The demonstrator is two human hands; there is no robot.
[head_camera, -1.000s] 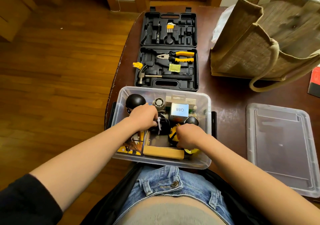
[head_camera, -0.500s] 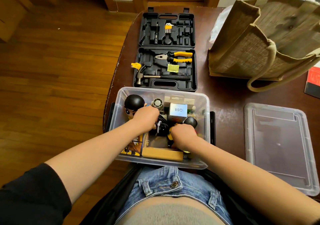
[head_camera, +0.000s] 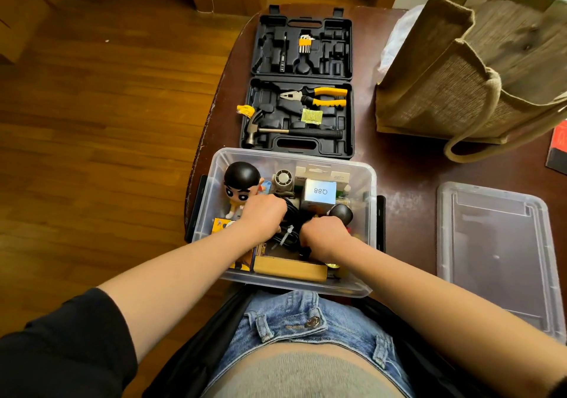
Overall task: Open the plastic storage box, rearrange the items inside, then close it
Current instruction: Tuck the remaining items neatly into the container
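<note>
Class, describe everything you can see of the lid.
The lid is clear, colourless plastic, rectangular with rounded corners and a raised rim around a recessed panel. It is off the box and lies flat on the brown table, to the box's right and apart from it. Neither hand touches it; its near corner runs out of view.

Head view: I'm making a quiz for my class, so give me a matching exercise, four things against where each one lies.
Things:
1. lid
2. hammer
3. figurine
4. jute bag

Places:
A. in the open tool case
B. far right of the table, standing
C. flat on the table, right of the storage box
D. inside the storage box, far left corner

Pairs: 1-C, 2-A, 3-D, 4-B
</note>
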